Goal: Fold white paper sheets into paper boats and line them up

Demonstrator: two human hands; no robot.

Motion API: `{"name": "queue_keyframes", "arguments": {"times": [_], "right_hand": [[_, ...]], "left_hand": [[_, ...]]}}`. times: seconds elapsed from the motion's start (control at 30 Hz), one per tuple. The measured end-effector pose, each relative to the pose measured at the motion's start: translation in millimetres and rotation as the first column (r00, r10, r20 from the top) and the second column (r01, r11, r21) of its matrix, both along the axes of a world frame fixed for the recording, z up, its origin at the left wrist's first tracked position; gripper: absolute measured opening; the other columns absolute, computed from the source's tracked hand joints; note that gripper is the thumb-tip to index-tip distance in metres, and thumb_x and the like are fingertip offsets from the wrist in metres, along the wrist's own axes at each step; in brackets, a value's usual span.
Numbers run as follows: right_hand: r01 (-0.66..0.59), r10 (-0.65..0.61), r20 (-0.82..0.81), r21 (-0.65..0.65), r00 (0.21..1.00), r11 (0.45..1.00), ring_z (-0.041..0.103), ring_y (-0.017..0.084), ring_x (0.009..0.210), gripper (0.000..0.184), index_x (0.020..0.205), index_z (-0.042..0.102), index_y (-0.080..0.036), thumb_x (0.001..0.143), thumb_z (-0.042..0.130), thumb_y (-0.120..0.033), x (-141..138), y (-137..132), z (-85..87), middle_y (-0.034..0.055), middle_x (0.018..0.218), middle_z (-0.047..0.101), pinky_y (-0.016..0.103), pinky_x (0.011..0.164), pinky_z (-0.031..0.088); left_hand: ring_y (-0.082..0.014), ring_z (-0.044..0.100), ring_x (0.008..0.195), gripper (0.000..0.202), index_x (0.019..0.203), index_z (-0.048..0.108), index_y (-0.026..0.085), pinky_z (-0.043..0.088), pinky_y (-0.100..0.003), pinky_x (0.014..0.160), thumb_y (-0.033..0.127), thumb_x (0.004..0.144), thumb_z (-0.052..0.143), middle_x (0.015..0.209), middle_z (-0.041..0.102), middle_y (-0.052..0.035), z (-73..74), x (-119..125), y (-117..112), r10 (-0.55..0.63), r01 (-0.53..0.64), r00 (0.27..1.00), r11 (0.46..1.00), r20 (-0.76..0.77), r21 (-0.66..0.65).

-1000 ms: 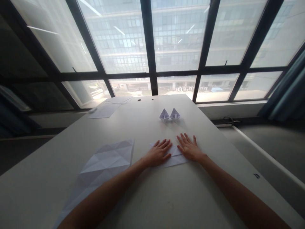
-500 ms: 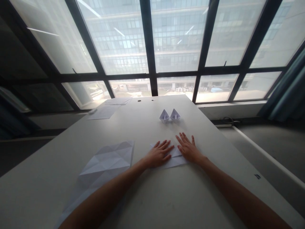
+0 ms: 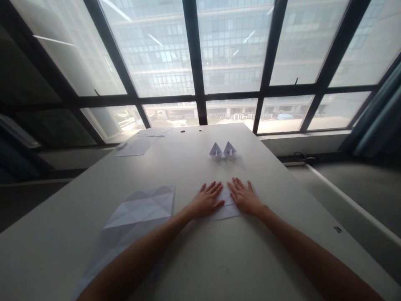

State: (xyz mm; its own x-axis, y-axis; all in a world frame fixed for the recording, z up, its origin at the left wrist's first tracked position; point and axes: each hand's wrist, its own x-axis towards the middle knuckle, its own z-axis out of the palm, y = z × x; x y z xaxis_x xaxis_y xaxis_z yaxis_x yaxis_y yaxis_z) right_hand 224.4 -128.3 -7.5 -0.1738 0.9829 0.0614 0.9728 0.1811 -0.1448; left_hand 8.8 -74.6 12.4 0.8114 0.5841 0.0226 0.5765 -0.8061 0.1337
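Observation:
A folded sheet of white paper (image 3: 224, 212) lies flat on the table under both my hands, which cover much of it. My left hand (image 3: 206, 200) rests on its left part, palm down with fingers stretched out. On its right part lies my right hand (image 3: 245, 197), flat as well, fingers extended. Between the hands a folded edge of the paper shows. Beyond them stand two folded paper shapes with pointed tops, a left one (image 3: 216, 151) and a right one (image 3: 230, 150), side by side.
Creased paper (image 3: 140, 207) lies left of my hands, partly beneath my left forearm. Flat white sheets (image 3: 134, 147) are at the table's far left. The white table (image 3: 269, 255) reaches toward tall windows (image 3: 232, 46). A small dark mark (image 3: 337, 229) is near its right edge.
My right hand has slid left and slightly toward me over the folded paper, closer to my left hand. The left hand has shifted only slightly.

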Motion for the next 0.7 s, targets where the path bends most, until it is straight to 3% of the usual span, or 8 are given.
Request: {"name": "queue_keyframes", "arguments": {"times": [0.23,0.47,0.7], "right_hand": [[0.115,-0.115,-0.003,0.004,0.993,0.993,0.005,0.026,0.147,0.057,0.152,0.021,-0.020,0.098,0.020,-0.037,0.6,-0.8,2.7,0.0112,0.159,0.013,0.061,0.112,-0.002],[-0.131,0.131,-0.008,0.041,0.991,0.991,-0.001,0.023,0.147,0.060,0.154,0.011,-0.028,0.099,0.019,-0.050,-8.4,-4.7,10.3,0.0056,0.160,0.006,0.055,0.114,-0.007],[-0.031,0.030,-0.024,-0.042,0.999,0.999,-0.003,0.028,0.146,0.071,0.153,0.013,-0.030,0.093,0.013,-0.067,-6.3,-0.4,7.0,0.0101,0.160,0.004,0.060,0.111,-0.008]], "left_hand": [[-0.0257,0.010,0.147,0.072,0.153,0.016,0.023,0.007,-0.050,0.116,0.066,0.095,0.019,0.159,0.018,-0.0061,0.0,-0.6,0.2,0.024,-0.024,1.000,1.000,0.001,0.011],[-0.0252,0.010,0.147,0.071,0.154,0.014,0.024,0.008,-0.049,0.116,0.064,0.095,0.020,0.158,0.019,-0.0062,-0.6,-2.0,0.5,0.003,-0.003,1.000,1.000,0.010,0.028],[-0.0250,0.010,0.147,0.071,0.154,0.013,0.024,0.007,-0.048,0.117,0.064,0.095,0.019,0.158,0.018,-0.0055,-1.2,-2.9,1.4,0.000,0.000,1.000,1.000,0.008,0.021]]}}
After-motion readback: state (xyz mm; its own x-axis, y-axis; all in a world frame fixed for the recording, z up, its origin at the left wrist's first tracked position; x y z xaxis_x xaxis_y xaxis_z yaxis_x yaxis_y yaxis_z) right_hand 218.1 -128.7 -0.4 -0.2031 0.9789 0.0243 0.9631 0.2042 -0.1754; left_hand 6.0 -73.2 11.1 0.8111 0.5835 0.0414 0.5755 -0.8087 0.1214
